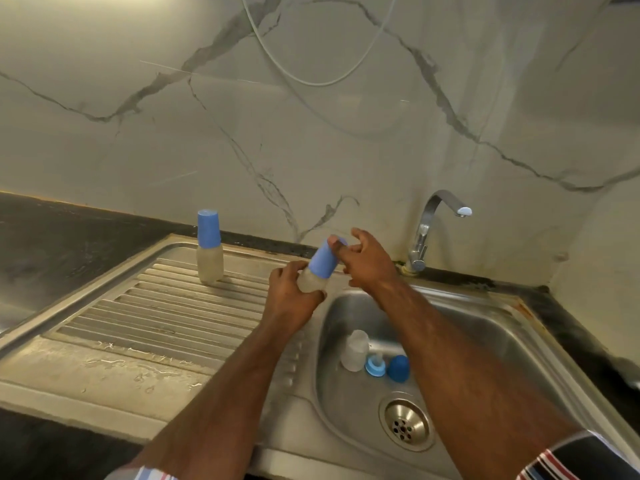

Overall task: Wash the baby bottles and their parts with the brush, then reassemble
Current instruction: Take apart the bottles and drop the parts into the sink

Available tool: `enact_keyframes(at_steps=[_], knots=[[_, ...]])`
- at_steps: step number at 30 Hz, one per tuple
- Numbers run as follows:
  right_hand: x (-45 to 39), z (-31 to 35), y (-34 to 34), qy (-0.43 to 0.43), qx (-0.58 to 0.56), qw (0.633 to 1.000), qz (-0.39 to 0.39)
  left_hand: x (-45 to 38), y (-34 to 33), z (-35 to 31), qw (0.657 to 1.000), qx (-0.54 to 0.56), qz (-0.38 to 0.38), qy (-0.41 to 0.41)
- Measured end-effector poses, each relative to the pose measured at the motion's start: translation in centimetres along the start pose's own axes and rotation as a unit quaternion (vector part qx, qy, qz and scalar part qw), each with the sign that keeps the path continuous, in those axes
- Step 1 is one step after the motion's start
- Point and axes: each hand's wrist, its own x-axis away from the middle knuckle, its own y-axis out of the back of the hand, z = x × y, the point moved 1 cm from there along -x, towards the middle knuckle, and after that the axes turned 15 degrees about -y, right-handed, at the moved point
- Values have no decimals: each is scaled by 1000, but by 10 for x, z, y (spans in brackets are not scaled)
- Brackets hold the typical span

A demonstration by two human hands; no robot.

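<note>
One small translucent plastic baby bottle with a tall blue cap [320, 268] is held tilted just above the left rim of the stainless steel sink basin [485, 341]. The left hand [291, 296] grips its cloudy body; the right hand [363, 261] pinches the cap's top with its fingertips. It looks light and stiff, probably slick if wet, so a hold low on the body seems best while the cap is worked. Inside the basin lie a bare clear bottle [355, 349], a blue ring with teat [375, 365] and a dark blue dome cap [398, 367]. Left of the basin, a second capped bottle [209, 247] stands upright on the ribbed drainboard [156, 313].
</note>
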Motion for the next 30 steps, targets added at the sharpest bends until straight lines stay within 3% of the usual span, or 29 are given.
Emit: enact_keyframes(at_steps=[7, 10, 14, 20, 23, 27, 30], knots=[[9, -22, 60, -12, 100, 995, -4, 20, -42, -37, 994, 9, 91, -66], [15, -31, 74, -45, 83, 995, 8, 25, -58, -46, 992, 11, 99, -77], [20, -42, 91, -121, 148, 981, 42, 33, -70, -49, 990, 15, 103, -99], [14, -57, 112, -41, 210, 971, 103, 34, -82, -49, 983, 16, 154, -103], [14, -63, 120, -56, 168, 976, 124, 34, -88, -52, 981, 25, 165, -99], [19, -74, 129, -165, 170, 964, 120, 38, -94, -59, 980, 13, 179, -90], [20, -81, 141, -114, 158, 972, 130, 38, -99, -70, 973, -15, 208, -98]])
